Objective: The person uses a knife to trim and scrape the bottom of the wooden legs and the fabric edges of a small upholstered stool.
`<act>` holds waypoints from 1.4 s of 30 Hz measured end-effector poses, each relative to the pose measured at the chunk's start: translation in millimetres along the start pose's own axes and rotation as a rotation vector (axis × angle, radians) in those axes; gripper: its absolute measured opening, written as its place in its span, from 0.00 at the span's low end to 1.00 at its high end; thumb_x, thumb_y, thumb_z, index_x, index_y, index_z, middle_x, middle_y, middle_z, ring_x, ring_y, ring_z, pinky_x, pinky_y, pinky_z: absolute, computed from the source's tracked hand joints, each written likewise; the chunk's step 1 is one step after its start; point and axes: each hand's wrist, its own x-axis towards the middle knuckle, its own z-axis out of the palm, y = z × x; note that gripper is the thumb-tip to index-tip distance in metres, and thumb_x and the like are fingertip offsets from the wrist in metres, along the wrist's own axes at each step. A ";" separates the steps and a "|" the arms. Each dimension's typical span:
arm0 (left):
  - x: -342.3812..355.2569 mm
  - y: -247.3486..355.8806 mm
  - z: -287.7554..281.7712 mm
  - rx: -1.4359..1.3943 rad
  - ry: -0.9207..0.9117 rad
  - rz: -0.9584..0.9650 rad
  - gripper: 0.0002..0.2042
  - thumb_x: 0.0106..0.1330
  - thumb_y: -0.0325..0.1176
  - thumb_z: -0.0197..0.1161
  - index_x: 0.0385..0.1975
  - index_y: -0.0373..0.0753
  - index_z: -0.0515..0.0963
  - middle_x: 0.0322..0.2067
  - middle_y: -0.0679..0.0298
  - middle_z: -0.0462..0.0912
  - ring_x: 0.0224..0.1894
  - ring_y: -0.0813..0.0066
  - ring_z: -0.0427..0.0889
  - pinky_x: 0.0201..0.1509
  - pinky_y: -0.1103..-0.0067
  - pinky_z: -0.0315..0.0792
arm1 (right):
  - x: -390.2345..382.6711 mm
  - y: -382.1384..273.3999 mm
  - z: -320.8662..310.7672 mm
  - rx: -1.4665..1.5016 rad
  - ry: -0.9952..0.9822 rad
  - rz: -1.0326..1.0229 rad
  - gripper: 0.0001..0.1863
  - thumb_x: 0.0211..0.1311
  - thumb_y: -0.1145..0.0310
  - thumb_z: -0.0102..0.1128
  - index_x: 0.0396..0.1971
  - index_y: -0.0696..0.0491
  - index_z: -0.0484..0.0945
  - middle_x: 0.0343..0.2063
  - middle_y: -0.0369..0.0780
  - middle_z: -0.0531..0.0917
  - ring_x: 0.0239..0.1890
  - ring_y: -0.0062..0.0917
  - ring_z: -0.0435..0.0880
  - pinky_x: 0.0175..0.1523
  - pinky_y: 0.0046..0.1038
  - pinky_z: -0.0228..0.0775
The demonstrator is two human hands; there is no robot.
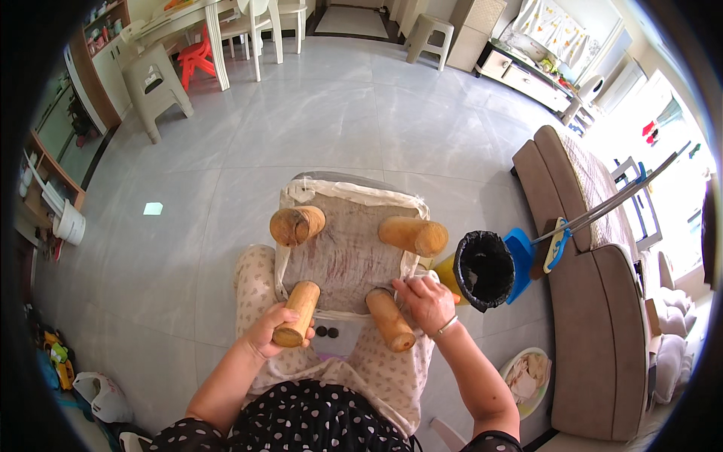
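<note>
Shiny grey floor [316, 128] all round; upturned stool [343, 252] on lap. Left hand [273, 331] wraps one wooden leg [297, 313], right hand [428, 303] pinches cloth edge [403, 282] w/ fingers closed. Hold leg firm, pull cloth flat

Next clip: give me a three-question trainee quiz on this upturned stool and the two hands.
1. True or false: the left hand wraps around a wooden leg of the upturned stool.
2. How many wooden legs stick up from the stool?
3. What does the right hand touch? A) the black bin B) the stool's fabric edge beside a leg C) the sofa

Key: 1 true; 2 four; 3 B
</note>
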 end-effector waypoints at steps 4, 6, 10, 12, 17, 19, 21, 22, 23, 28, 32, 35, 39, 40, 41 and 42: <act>2.3 -1.9 0.2 -0.008 -0.010 0.009 0.24 0.55 0.35 0.59 0.50 0.28 0.64 0.36 0.51 0.74 0.34 0.61 0.79 0.33 0.69 0.77 | 15.1 8.1 1.7 -0.017 0.126 0.143 0.24 0.44 0.73 0.55 0.47 0.48 0.76 0.28 0.34 0.72 0.31 0.26 0.75 0.33 0.27 0.71; 5.9 -3.2 -3.0 0.018 -0.011 -0.001 0.26 0.55 0.36 0.57 0.53 0.30 0.63 0.37 0.50 0.75 0.35 0.61 0.79 0.33 0.70 0.76 | 10.6 7.4 2.9 -0.007 0.041 0.085 0.23 0.44 0.73 0.55 0.46 0.47 0.76 0.29 0.34 0.72 0.32 0.25 0.75 0.33 0.27 0.72; 4.6 0.5 -3.3 0.031 0.052 -0.033 0.26 0.56 0.36 0.57 0.52 0.29 0.64 0.37 0.50 0.75 0.35 0.61 0.78 0.33 0.71 0.76 | 12.4 5.5 -5.9 0.072 -0.141 -0.045 0.22 0.46 0.74 0.55 0.46 0.48 0.76 0.31 0.34 0.72 0.34 0.25 0.76 0.34 0.28 0.72; 4.1 -0.4 -4.4 -0.004 0.034 -0.047 0.25 0.56 0.36 0.57 0.52 0.29 0.64 0.36 0.50 0.75 0.34 0.61 0.78 0.33 0.71 0.76 | 24.5 6.5 -6.4 0.065 -0.151 0.015 0.21 0.47 0.74 0.54 0.46 0.49 0.76 0.32 0.35 0.73 0.36 0.26 0.77 0.35 0.28 0.73; 7.4 -0.5 -7.9 0.036 0.011 -0.077 0.25 0.56 0.36 0.58 0.51 0.28 0.65 0.36 0.51 0.75 0.34 0.61 0.78 0.33 0.71 0.77 | 50.0 -12.8 1.9 0.036 -0.040 0.106 0.22 0.47 0.74 0.55 0.47 0.49 0.76 0.30 0.35 0.73 0.33 0.25 0.79 0.31 0.29 0.74; 7.3 0.4 -8.4 0.056 0.013 -0.086 0.25 0.55 0.35 0.58 0.50 0.28 0.65 0.35 0.51 0.75 0.35 0.61 0.79 0.33 0.70 0.77 | 47.9 -13.2 0.4 0.060 -0.159 0.023 0.24 0.46 0.76 0.55 0.48 0.47 0.75 0.30 0.35 0.74 0.32 0.27 0.80 0.31 0.28 0.75; 7.1 1.5 -7.6 0.066 0.034 -0.092 0.24 0.55 0.35 0.59 0.50 0.28 0.65 0.35 0.51 0.75 0.35 0.61 0.79 0.33 0.70 0.77 | 50.7 -10.5 2.9 0.098 -0.198 -0.075 0.25 0.46 0.74 0.56 0.50 0.47 0.74 0.29 0.35 0.73 0.32 0.26 0.80 0.31 0.28 0.74; 7.8 0.7 -7.9 0.063 0.035 -0.084 0.24 0.55 0.35 0.59 0.49 0.28 0.66 0.35 0.51 0.75 0.35 0.61 0.79 0.33 0.70 0.78 | 55.2 -11.2 -0.3 0.093 -0.208 -0.069 0.26 0.46 0.75 0.56 0.50 0.47 0.74 0.30 0.35 0.74 0.33 0.26 0.80 0.32 0.28 0.75; 6.9 -0.9 -7.9 0.060 0.036 -0.076 0.24 0.55 0.35 0.59 0.49 0.28 0.66 0.35 0.51 0.75 0.35 0.61 0.79 0.33 0.69 0.78 | 59.0 -12.2 -1.6 0.089 -0.218 -0.062 0.26 0.46 0.75 0.56 0.50 0.47 0.74 0.30 0.35 0.74 0.33 0.26 0.80 0.33 0.29 0.75; 4.3 -4.1 -2.4 0.068 0.031 -0.056 0.24 0.55 0.35 0.59 0.49 0.28 0.66 0.36 0.51 0.77 0.35 0.59 0.80 0.35 0.68 0.78 | 93.2 -36.4 11.2 -0.187 0.053 0.146 0.29 0.49 0.73 0.54 0.55 0.56 0.68 0.33 0.38 0.75 0.37 0.33 0.78 0.39 0.44 0.72; 6.4 -4.7 -2.7 0.044 0.018 -0.039 0.23 0.56 0.34 0.58 0.49 0.28 0.67 0.36 0.52 0.77 0.35 0.59 0.81 0.36 0.67 0.78 | 104.7 -50.9 23.9 -0.177 -0.246 0.373 0.29 0.55 0.73 0.50 0.59 0.62 0.62 0.27 0.43 0.78 0.32 0.37 0.82 0.49 0.57 0.63; 6.4 -3.6 -5.4 0.041 0.011 -0.032 0.21 0.57 0.33 0.57 0.49 0.28 0.67 0.36 0.53 0.78 0.36 0.59 0.81 0.36 0.67 0.78 | 115.9 -66.8 12.8 -0.113 -0.441 0.385 0.29 0.59 0.72 0.47 0.62 0.61 0.59 0.26 0.45 0.80 0.27 0.38 0.83 0.50 0.58 0.62; 8.2 -7.1 -7.0 0.007 -0.021 -0.016 0.20 0.58 0.33 0.56 0.48 0.28 0.68 0.36 0.53 0.78 0.36 0.59 0.81 0.36 0.68 0.78 | 114.6 -47.5 24.8 -0.180 -0.165 0.354 0.31 0.60 0.71 0.46 0.64 0.59 0.55 0.27 0.46 0.81 0.24 0.39 0.83 0.45 0.58 0.67; 8.7 -7.6 -6.4 0.010 -0.032 -0.011 0.20 0.58 0.32 0.55 0.48 0.28 0.68 0.36 0.53 0.78 0.36 0.59 0.81 0.36 0.68 0.78 | 112.7 -45.6 24.6 -0.177 -0.208 0.328 0.31 0.60 0.72 0.46 0.64 0.59 0.54 0.27 0.46 0.81 0.25 0.39 0.83 0.44 0.56 0.68; 9.7 -7.4 -5.7 0.028 -0.022 -0.032 0.20 0.59 0.32 0.55 0.48 0.28 0.67 0.36 0.53 0.77 0.36 0.60 0.80 0.37 0.67 0.78 | 110.0 -44.6 24.2 -0.175 -0.251 0.302 0.32 0.59 0.72 0.46 0.65 0.59 0.53 0.27 0.45 0.81 0.25 0.39 0.83 0.43 0.55 0.69; 11.3 -6.4 -4.6 0.046 -0.013 -0.053 0.19 0.59 0.32 0.55 0.48 0.28 0.67 0.36 0.52 0.77 0.36 0.60 0.80 0.37 0.67 0.77 | 108.4 -44.3 23.5 -0.173 -0.294 0.276 0.33 0.59 0.72 0.46 0.65 0.59 0.52 0.27 0.45 0.81 0.26 0.40 0.83 0.42 0.53 0.71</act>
